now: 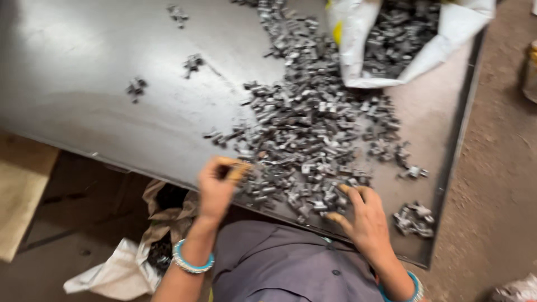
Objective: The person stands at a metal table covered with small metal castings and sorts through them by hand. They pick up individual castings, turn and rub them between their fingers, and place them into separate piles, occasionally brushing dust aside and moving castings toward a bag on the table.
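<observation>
Small metal parts (305, 134): grey, dull-shiny, short angular pieces, heaped in a long pile from the far edge of the dark sheet-metal counter (84, 72) to its near edge, with a few small clusters scattered apart toward the left and the right near corner. Left hand (217, 184): at the near edge, fingers curled shut on a few parts, though blur hides the detail; right hand (361, 215): fingers spread apart, resting on the pile's near end. White sack (358, 50): at the far right corner, mouth open, more parts inside

White sack (358, 50) top right, another (112, 277) below
</observation>
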